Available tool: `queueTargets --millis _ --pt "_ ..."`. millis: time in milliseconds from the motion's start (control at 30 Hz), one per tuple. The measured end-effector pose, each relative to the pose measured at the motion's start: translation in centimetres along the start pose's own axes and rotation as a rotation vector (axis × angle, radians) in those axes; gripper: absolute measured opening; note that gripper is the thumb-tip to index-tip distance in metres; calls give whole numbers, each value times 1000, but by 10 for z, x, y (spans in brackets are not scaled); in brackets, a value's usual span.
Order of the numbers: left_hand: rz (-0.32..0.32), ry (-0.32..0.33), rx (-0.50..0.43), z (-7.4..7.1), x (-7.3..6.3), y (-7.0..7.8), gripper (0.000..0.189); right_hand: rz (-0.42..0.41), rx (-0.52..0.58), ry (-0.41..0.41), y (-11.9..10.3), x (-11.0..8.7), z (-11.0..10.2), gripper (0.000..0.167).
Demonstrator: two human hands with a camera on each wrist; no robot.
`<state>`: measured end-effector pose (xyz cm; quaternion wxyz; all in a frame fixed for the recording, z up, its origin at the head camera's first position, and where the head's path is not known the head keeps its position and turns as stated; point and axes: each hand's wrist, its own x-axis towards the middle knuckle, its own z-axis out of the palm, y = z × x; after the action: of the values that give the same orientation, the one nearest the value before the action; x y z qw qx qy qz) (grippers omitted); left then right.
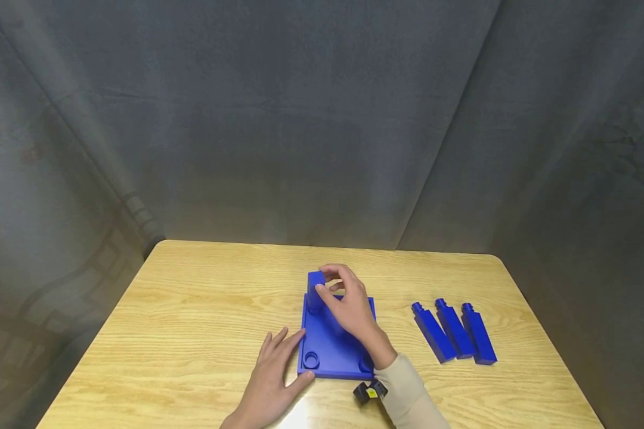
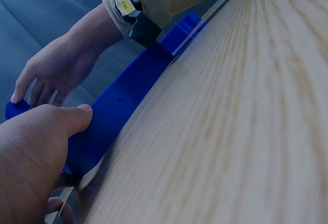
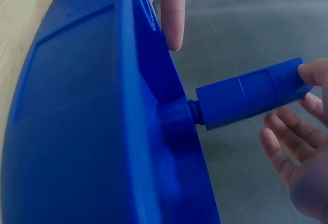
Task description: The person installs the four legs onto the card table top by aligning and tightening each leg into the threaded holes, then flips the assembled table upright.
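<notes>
A blue square tabletop (image 1: 333, 351) with a raised rim lies on the table, round sockets at its corners. In the far left one stands a blue table leg (image 1: 315, 289). Some thread shows between the leg's body and the socket (image 3: 175, 117) in the right wrist view. My right hand (image 1: 351, 307) pinches the leg's upper end between thumb and fingertips. Spread around the tabletop's near left corner is my left hand (image 1: 271, 381), its thumb at the front edge and index finger along the left edge. The near left socket (image 1: 311, 360) shows open; my right forearm partly covers the near right one.
Three more blue legs lie side by side to the right, threaded ends pointing away: a left one (image 1: 434, 333), a middle one (image 1: 456, 330) and a right one (image 1: 479, 338). A grey curtain (image 1: 279, 149) hangs behind the wooden table (image 1: 204, 298).
</notes>
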<state>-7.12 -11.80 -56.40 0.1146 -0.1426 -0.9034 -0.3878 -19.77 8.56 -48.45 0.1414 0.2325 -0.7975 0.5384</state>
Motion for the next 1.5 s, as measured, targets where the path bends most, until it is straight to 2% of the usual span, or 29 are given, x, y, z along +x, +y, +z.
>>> queueTargets --millis 267,567,733,1033,1333,1500 --pt "-5 -1 -9 -1 1 2 74 89 -6 3 -3 0 2 33" --pt "-10 -14 -10 0 0 -1 74 60 -32 -63 -2 -1 1 45" --pt "2 -5 -2 1 0 -2 74 55 -28 -79 -1 -2 1 47" --pt "-5 -9 -4 0 0 -1 74 14 48 -42 5 0 1 37" --pt "-21 -16 -26 -1 0 1 74 115 55 -25 0 1 1 37" --pt "-15 -16 -27 -1 1 0 75 106 30 -20 0 -1 3 39"
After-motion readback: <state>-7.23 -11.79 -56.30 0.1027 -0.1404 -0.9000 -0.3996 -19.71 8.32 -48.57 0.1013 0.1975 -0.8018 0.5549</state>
